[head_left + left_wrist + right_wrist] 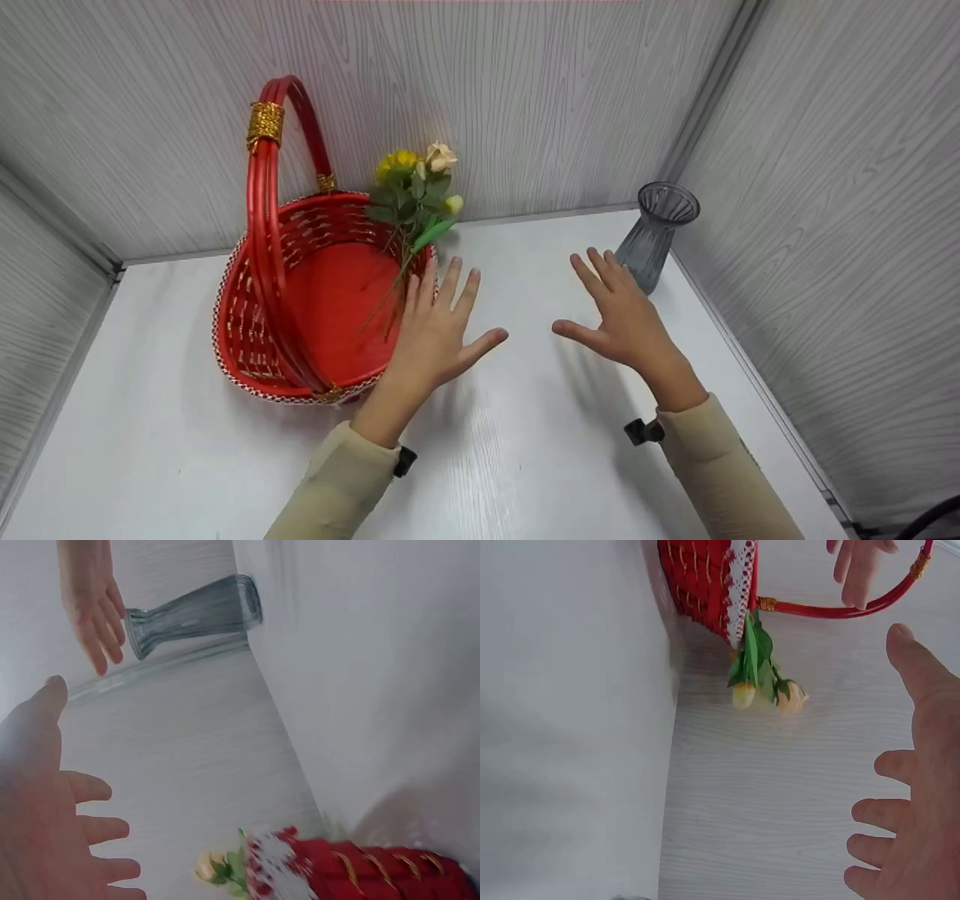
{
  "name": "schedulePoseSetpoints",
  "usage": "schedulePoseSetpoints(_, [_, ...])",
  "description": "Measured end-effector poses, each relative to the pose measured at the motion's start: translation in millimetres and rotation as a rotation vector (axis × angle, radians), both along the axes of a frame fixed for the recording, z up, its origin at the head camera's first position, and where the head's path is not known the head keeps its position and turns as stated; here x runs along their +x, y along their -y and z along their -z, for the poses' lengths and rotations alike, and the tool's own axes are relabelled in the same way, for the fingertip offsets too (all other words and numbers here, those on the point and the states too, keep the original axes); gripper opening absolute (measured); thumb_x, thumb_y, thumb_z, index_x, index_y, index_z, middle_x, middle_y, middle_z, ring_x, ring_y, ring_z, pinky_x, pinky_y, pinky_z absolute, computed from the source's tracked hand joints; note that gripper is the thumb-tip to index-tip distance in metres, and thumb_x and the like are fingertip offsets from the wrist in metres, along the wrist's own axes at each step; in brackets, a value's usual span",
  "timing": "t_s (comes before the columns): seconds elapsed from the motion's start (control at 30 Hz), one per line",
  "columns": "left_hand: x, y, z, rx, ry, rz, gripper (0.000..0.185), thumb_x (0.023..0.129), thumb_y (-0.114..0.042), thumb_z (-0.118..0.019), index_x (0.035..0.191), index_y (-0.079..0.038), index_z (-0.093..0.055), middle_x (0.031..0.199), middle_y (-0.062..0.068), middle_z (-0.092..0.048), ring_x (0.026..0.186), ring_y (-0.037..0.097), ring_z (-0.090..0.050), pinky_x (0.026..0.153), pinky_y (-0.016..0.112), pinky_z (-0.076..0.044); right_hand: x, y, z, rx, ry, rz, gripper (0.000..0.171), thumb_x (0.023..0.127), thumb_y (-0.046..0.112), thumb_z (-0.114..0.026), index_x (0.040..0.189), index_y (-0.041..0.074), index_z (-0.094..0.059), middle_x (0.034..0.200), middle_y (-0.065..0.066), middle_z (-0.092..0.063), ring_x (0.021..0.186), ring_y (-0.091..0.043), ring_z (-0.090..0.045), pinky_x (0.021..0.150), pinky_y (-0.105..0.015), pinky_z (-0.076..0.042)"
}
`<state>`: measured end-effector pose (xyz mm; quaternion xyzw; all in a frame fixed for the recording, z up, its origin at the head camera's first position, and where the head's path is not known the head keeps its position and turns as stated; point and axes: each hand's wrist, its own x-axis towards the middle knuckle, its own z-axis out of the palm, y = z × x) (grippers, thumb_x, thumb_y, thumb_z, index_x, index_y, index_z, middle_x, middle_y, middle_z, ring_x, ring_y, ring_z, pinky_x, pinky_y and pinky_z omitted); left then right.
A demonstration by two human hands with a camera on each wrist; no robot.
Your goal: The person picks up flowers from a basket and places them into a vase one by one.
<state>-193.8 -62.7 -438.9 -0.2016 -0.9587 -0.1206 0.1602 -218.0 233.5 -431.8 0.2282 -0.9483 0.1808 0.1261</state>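
Note:
Both hands hover over the white table with fingers spread and nothing in them. My left hand (433, 335) overlaps the right rim of a red woven basket (330, 300) in the head view. Inside the basket lean artificial flowers (411, 196), a yellow bloom, a peach rose and a pale bud, their heads out past the back right rim. My right hand (626, 319) is just in front of a grey ribbed glass vase (651, 247), covering part of its lower left side. The vase stands upright and its mouth holds nothing.
White wood-grain panels (525, 105) close in the table (510, 465) at the back and both sides. The basket's tall red handle (262, 187) with gold wrapping arches above it. A black cable (934, 517) shows at the lower right corner.

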Motion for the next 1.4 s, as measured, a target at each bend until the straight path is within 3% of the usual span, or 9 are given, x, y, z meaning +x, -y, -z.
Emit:
schedulePoseSetpoints(0.27, [-4.0,-27,-9.2,0.003,0.006,0.064,0.091,0.092,-0.078,-0.033,0.159,-0.017,-0.028,0.166,0.011,-0.021,0.153,0.04,-0.012,0.122,0.059,-0.01,-9.7,-29,-14.9,-0.019,-0.048,0.039,0.097,0.085,0.062,-0.069,0.16,0.02,-0.024,0.164,-0.016,-0.023,0.152,-0.04,-0.015,0.121,-0.058,-0.017])
schedulePoseSetpoints(0.63, [-9.5,-48,-1.0,-0.005,-0.005,0.111,0.088,0.093,-0.075,-0.037,0.158,-0.015,-0.03,0.164,0.013,-0.025,0.151,0.041,-0.018,0.121,0.059,-0.017,-6.5,-65,-20.3,-0.037,-0.051,0.099,0.098,0.085,0.058,-0.072,0.16,0.016,-0.025,0.164,-0.019,-0.021,0.152,-0.042,-0.012,0.118,-0.063,-0.019])
schedulePoseSetpoints(0.9, [-30.3,-75,-19.1,-0.018,-0.041,0.15,0.088,0.094,-0.074,-0.036,0.158,-0.014,-0.031,0.164,0.013,-0.026,0.151,0.042,-0.019,0.121,0.058,-0.018,-20.3,-82,-34.0,-0.016,-0.018,0.174,0.099,0.085,0.059,-0.071,0.161,0.018,-0.022,0.166,-0.016,-0.018,0.153,-0.04,-0.008,0.114,-0.069,-0.022])
schedulePoseSetpoints(1.07, [-43.6,-92,-29.9,-0.056,-0.033,0.164,0.087,0.095,-0.074,-0.033,0.159,-0.015,-0.026,0.165,0.012,-0.021,0.152,0.04,-0.015,0.123,0.054,-0.014,-35.5,-90,-34.7,0.01,-0.044,0.175,0.097,0.087,0.057,-0.069,0.161,0.016,-0.021,0.165,-0.019,-0.019,0.153,-0.041,-0.009,0.113,-0.068,-0.024])
schedulePoseSetpoints(1.23, [-53.7,-104,-31.6,-0.104,-0.058,0.171,0.087,0.096,-0.074,-0.031,0.16,-0.015,-0.024,0.165,0.013,-0.021,0.153,0.039,-0.014,0.123,0.053,-0.014,-47.3,-93,-29.8,0.039,-0.102,0.161,0.096,0.087,0.055,-0.07,0.159,0.011,-0.024,0.163,-0.022,-0.021,0.151,-0.045,-0.012,0.115,-0.067,-0.022])
schedulePoseSetpoints(1.4, [-61.8,-116,-31.1,-0.151,-0.081,0.172,0.087,0.096,-0.073,-0.028,0.16,-0.014,-0.022,0.165,0.014,-0.021,0.152,0.04,-0.016,0.123,0.053,-0.016,-52.2,-98,-30.3,0.062,-0.073,0.196,0.097,0.088,0.058,-0.068,0.159,0.01,-0.023,0.163,-0.023,-0.019,0.151,-0.047,-0.012,0.114,-0.068,-0.021])
